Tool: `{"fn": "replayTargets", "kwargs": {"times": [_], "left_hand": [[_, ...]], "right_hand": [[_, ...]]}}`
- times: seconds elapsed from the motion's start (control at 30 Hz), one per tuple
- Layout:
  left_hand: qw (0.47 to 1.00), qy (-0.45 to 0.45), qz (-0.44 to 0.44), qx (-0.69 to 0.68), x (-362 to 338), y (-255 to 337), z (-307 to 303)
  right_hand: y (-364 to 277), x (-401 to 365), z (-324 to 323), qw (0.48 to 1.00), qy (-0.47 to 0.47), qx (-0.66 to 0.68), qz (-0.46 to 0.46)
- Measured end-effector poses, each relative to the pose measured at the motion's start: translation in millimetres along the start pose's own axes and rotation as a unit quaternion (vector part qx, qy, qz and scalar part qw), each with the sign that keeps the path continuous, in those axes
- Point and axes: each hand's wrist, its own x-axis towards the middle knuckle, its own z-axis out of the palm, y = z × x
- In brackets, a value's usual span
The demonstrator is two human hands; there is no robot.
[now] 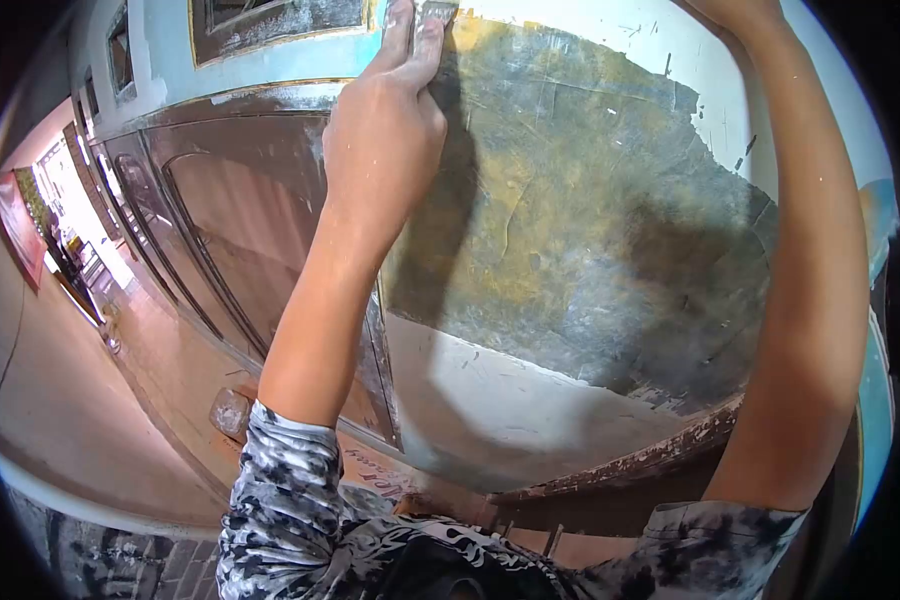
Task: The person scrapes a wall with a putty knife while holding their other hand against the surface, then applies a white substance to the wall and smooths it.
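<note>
My left hand (395, 110) is raised at the top centre, its fingers pointing up and pressed on a small grey flat piece (435, 10) at the frame's top edge. That piece lies against a curved panel (570, 200) with a patchy green, yellow and grey area between white painted parts. My right arm reaches up along the right side. Only the wrist and base of my right hand (735, 8) show at the top edge; its fingers are out of frame. Both arms cast shadows on the panel.
To the left are brown panels (240, 200) under a light blue band with framed windows (270, 25). A walkway (160, 330) runs toward a bright opening. A block-like object (231, 412) sits near my left elbow. A dark, rough ledge (620, 465) edges the panel's bottom.
</note>
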Motion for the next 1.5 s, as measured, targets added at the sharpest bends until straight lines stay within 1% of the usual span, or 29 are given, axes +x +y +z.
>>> {"fn": "replayTargets", "kwargs": {"times": [0.03, 0.1, 0.17, 0.3, 0.37, 0.4, 0.47, 0.5, 0.57, 0.7, 0.77, 0.83, 0.9, 0.97, 1.03, 1.1, 1.13, 1.27, 1.33, 1.37, 1.43, 1.47, 1.5], "left_hand": [[1.000, -0.001, 0.000, -0.001, -1.9, 2.0, -1.6], [0.999, -0.037, -0.027, -0.007, -7.3, 7.2, -7.6], [0.999, -0.034, -0.033, -0.018, -8.0, 7.0, -6.1], [0.999, -0.022, -0.025, 0.009, 0.7, 7.4, -5.6], [0.990, -0.115, -0.081, 0.012, 12.6, 16.8, -17.7], [0.990, -0.116, -0.081, 0.012, 18.4, 23.2, -22.1], [0.997, -0.060, -0.046, -0.028, 27.0, 34.3, -27.1], [0.997, -0.061, -0.045, -0.028, 27.7, 31.8, -25.4], [0.999, -0.042, 0.001, -0.021, 31.5, 20.7, -18.4], [0.999, -0.044, -0.012, -0.026, 36.6, 17.2, -15.0], [0.997, -0.065, -0.039, -0.029, 33.4, 35.9, -30.4], [0.996, -0.067, -0.040, -0.030, 26.6, 40.9, -36.7], [0.996, -0.071, -0.042, -0.032, 18.6, 32.5, -29.1], [1.000, -0.025, -0.010, 0.014, 1.2, 9.9, -9.5], [1.000, -0.022, -0.008, 0.013, -6.3, 8.6, -6.7], [0.998, -0.044, -0.045, -0.011, -8.5, 13.9, -10.3], [0.999, -0.034, -0.033, -0.014, -8.5, 12.0, -8.4], [0.998, -0.037, -0.041, -0.013, -1.7, 11.5, -5.6], [1.000, -0.001, -0.004, 0.000, 6.7, 10.2, -3.6], [1.000, -0.001, -0.003, -0.001, 12.4, 11.2, -6.4], [0.997, -0.075, -0.017, -0.028, 25.5, 16.1, -16.6], [0.998, -0.020, -0.033, -0.040, 19.9, 19.9, -12.6], [0.998, -0.019, -0.033, -0.040, 20.5, 19.7, -12.6]], "right_hand": [[1.6, 0.0, 0.7, 1.000, 0.004, 0.003, -0.007], [1.0, -0.7, 0.5, 1.000, 0.009, 0.008, -0.014], [-1.5, -1.0, -0.9, 1.000, 0.014, 0.003, -0.013], [1.9, 0.2, -1.4, 1.000, 0.006, 0.020, -0.018], [0.8, 0.1, -1.4, 1.000, 0.009, 0.024, -0.012], [-0.3, -0.7, -1.6, 1.000, 0.008, 0.024, -0.012], [-3.1, -1.5, -2.4, 1.000, 0.016, 0.008, -0.006], [-3.8, -1.8, -3.0, 1.000, 0.016, 0.008, -0.005], [-4.1, -1.5, -4.5, 1.000, 0.006, 0.008, -0.002], [0.5, -0.5, -2.5, 1.000, 0.003, 0.026, -0.004], [0.2, -1.0, -0.5, 1.000, 0.009, 0.017, -0.006], [-1.3, -0.7, -1.0, 1.000, 0.012, 0.018, -0.002], [-1.3, -1.3, -1.3, 1.000, 0.015, 0.019, 0.001], [-1.5, -1.5, -1.3, 1.000, 0.011, 0.018, -0.002], [-0.3, -1.5, -3.7, 1.000, 0.006, 0.021, -0.006], [0.8, -1.7, -3.3, 1.000, 0.001, 0.022, -0.010], [0.9, -1.7, -1.6, 1.000, 0.006, 0.023, -0.009], [-5.7, -2.1, -5.9, 1.000, 0.008, 0.005, 0.000], [-5.4, -2.4, -5.8, 1.000, 0.009, 0.008, -0.001], [-4.8, -2.6, -5.7, 1.000, 0.010, 0.012, -0.001], [-1.0, -1.7, -3.2, 1.000, 0.009, 0.015, -0.005], [-0.1, -1.3, -2.1, 1.000, 0.008, 0.018, -0.009], [0.3, -1.0, -2.4, 1.000, 0.009, 0.018, -0.009]]}}
